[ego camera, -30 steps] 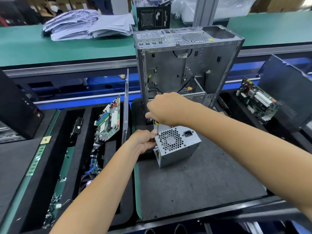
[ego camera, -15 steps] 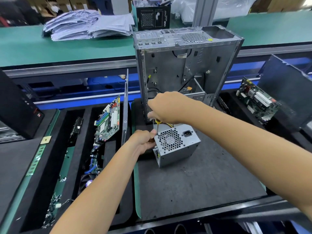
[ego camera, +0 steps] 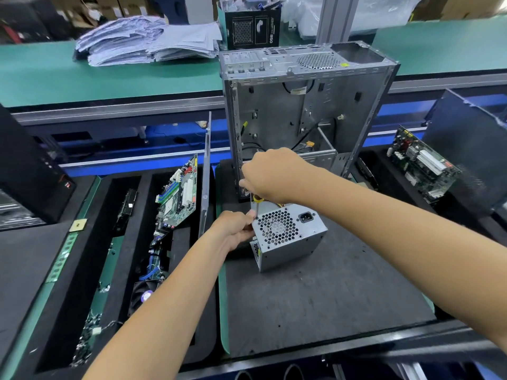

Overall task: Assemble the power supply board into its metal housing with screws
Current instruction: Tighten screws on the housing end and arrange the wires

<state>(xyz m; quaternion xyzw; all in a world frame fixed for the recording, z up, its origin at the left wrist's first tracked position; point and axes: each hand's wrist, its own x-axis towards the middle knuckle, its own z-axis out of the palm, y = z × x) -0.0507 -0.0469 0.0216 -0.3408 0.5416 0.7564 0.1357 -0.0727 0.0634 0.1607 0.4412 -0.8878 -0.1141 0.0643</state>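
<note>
A silver power supply housing with a round fan grille and a black power socket stands on the dark mat. My left hand grips its upper left corner, the thumb at the top edge. My right hand holds a screwdriver with a yellow and black handle. Its shaft points straight down, the tip at the housing's top left corner. The screw itself is too small to make out.
An open grey computer case stands upright just behind the housing. A motherboard and a thin metal panel lean in the black foam tray at left. Another board lies at right. A paper stack sits on the green bench.
The housing has tilted and shifted slightly under my left hand. My right hand has stayed over the same corner with the screwdriver.
</note>
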